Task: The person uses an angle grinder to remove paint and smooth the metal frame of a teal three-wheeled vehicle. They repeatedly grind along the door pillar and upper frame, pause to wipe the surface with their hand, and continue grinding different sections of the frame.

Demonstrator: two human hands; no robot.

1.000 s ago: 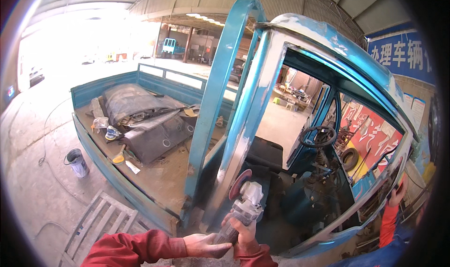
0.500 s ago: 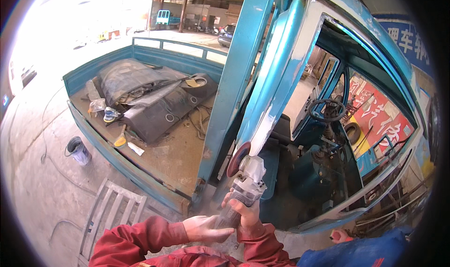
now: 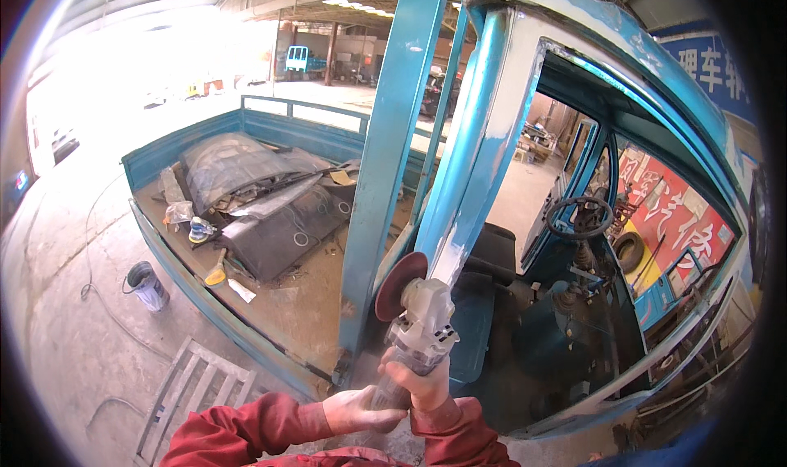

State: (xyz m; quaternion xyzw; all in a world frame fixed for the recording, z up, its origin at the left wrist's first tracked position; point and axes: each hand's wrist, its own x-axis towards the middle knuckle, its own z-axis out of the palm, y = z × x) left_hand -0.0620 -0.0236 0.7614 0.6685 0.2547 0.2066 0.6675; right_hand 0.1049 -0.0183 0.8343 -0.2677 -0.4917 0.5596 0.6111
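An angle grinder [image 3: 420, 333] with a dusty metal head is held upright in both my hands, its dark red round disc [image 3: 401, 287] facing left. My right hand [image 3: 422, 383] is closed around the body just below the head. Lower down, my left hand [image 3: 362, 410] wraps the rear of the body, thumb lying along it. Beyond the grinder stands the rear door pillar [image 3: 471, 168] of a blue vehicle cab, with pale sanded patches along it. The disc's edge comes close to the pillar's lower part; I cannot tell whether they touch.
On the right the doorless cab holds a steering wheel [image 3: 580, 218] and seats. A blue cargo bed [image 3: 283, 319] at left carries dark panels [image 3: 283, 233] and a sander [image 3: 200, 230]. Beside it are a bucket [image 3: 146, 287], a slatted metal rack [image 3: 197, 385] and a cable on the floor.
The grinder has tilted so more of its disc face shows, and both hands have shifted slightly left with it. The view has moved; the blue-clothed person at lower right is mostly out of frame.
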